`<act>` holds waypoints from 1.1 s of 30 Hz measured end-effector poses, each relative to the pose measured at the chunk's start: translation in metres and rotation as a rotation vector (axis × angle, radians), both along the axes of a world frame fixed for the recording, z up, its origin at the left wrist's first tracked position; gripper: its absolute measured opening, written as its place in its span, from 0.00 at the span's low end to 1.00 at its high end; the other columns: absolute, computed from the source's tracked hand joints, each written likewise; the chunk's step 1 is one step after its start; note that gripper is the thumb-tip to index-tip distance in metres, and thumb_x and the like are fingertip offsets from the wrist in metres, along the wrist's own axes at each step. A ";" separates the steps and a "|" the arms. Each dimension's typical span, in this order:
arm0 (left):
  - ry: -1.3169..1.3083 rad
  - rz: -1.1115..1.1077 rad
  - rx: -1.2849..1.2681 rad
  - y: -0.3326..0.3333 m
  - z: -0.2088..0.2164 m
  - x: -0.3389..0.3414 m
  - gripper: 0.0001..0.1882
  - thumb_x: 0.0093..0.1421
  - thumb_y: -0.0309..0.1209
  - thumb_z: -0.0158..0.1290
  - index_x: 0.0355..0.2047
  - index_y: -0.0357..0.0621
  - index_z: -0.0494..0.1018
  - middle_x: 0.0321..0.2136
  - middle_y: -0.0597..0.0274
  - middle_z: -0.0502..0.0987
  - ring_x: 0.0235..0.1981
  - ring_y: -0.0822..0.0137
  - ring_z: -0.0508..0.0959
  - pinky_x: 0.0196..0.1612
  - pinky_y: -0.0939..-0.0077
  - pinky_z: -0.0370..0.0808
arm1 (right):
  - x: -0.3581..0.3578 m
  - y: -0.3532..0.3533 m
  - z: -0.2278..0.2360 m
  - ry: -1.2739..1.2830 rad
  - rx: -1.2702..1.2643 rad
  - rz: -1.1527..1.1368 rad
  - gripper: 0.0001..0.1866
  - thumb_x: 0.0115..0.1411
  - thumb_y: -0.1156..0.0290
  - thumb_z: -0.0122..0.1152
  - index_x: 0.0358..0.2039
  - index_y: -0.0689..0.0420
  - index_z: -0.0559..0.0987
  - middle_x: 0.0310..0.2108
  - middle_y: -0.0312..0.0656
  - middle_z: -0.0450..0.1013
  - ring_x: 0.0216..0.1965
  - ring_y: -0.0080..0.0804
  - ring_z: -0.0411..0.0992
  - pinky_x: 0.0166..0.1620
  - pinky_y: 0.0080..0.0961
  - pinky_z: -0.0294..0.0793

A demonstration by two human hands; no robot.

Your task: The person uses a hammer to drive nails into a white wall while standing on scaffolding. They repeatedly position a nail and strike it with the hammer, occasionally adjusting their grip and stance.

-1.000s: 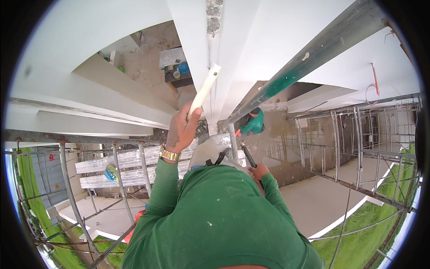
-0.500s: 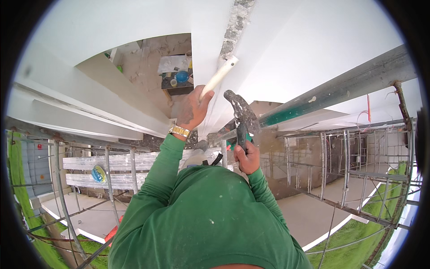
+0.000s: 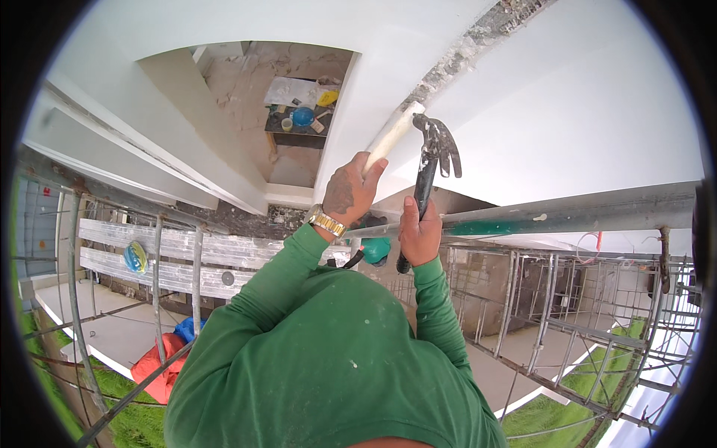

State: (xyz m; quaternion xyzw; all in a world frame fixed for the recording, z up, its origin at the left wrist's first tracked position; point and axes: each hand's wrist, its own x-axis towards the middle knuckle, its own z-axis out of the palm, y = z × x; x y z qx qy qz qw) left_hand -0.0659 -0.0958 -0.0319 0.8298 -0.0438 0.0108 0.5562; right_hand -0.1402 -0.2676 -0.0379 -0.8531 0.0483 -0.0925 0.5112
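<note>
My left hand (image 3: 349, 193), with a gold watch at the wrist, is closed around the lower end of a pale cream bar (image 3: 393, 139). The bar slants up to the right, its far end at a rough, chipped grey strip (image 3: 470, 54) in the white wall. My right hand (image 3: 420, 231) grips the black handle of a claw hammer (image 3: 426, 175). The paint-spattered hammer head is up beside the bar's far end; I cannot tell whether they touch. The claw points to the right.
A thick metal scaffold pipe (image 3: 567, 216) crosses at the right. Scaffold planks (image 3: 164, 243) lie at the left, with a blue-yellow bundle (image 3: 135, 257) on them. Through an opening below, a table (image 3: 280, 140) holds a blue container (image 3: 302, 116). Red cloth (image 3: 158, 366) hangs at lower left.
The hammer has risen from below the bar to beside its far end, its head turned. My left hand and the bar have shifted slightly right in view; the whole view has tilted.
</note>
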 end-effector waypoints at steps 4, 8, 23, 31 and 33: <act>0.014 0.031 -0.019 0.002 -0.009 -0.001 0.25 0.71 0.52 0.49 0.41 0.37 0.75 0.18 0.47 0.74 0.22 0.46 0.78 0.27 0.55 0.72 | -0.012 0.011 0.035 -0.146 0.074 0.015 0.18 0.74 0.57 0.52 0.35 0.60 0.70 0.16 0.33 0.67 0.17 0.19 0.65 0.22 0.23 0.63; 0.043 0.015 -0.017 0.000 -0.005 -0.002 0.24 0.71 0.51 0.50 0.39 0.37 0.74 0.20 0.42 0.78 0.25 0.39 0.80 0.29 0.50 0.73 | -0.011 0.012 0.025 -0.353 -0.016 0.062 0.17 0.74 0.58 0.52 0.36 0.61 0.70 0.16 0.34 0.67 0.19 0.21 0.66 0.23 0.23 0.64; 0.070 -0.082 -0.109 0.033 -0.099 0.006 0.24 0.69 0.51 0.55 0.32 0.40 0.73 0.19 0.70 0.65 0.23 0.74 0.64 0.26 0.71 0.63 | -0.088 -0.050 -0.048 0.339 -0.237 0.241 0.29 0.64 0.44 0.63 0.31 0.64 0.78 0.24 0.56 0.75 0.27 0.55 0.77 0.35 0.46 0.74; 0.193 -0.218 0.236 0.049 -0.134 -0.031 0.24 0.66 0.50 0.58 0.30 0.38 0.74 0.20 0.62 0.70 0.24 0.67 0.69 0.29 0.65 0.67 | -0.198 -0.072 -0.164 0.886 -0.164 0.066 0.34 0.59 0.40 0.65 0.48 0.61 0.83 0.44 0.61 0.79 0.48 0.58 0.79 0.53 0.48 0.75; 0.204 -0.238 0.260 0.042 -0.130 -0.036 0.24 0.67 0.49 0.58 0.31 0.37 0.74 0.21 0.60 0.72 0.24 0.66 0.70 0.30 0.64 0.68 | -0.217 -0.075 -0.193 0.967 -0.176 -0.033 0.34 0.58 0.41 0.65 0.47 0.63 0.83 0.43 0.59 0.80 0.46 0.54 0.80 0.51 0.46 0.77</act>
